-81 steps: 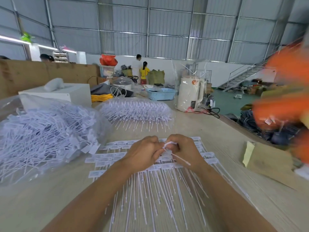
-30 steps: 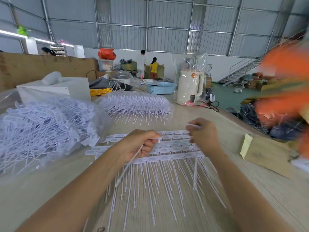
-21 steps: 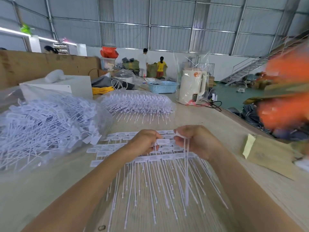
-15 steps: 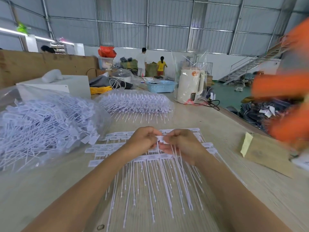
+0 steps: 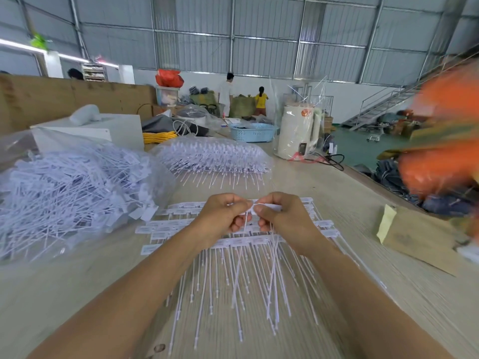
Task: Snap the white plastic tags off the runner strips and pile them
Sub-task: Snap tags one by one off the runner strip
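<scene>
White tag [image 5: 252,209] pinched between left hand [image 5: 223,216] and right hand [image 5: 282,218] fingers.

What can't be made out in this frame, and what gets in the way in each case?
Head view only:
- The joint between the two tag heads: covered by the thumbs of the left hand and right hand, so snapped or not is unclear.
- Print on the tag strips: too small.
- Orange shape at right: motion-blurred, unidentifiable.
- Bag of loose tags: cut off by the left edge.
- Brown envelope: its right end is blurred.
</scene>
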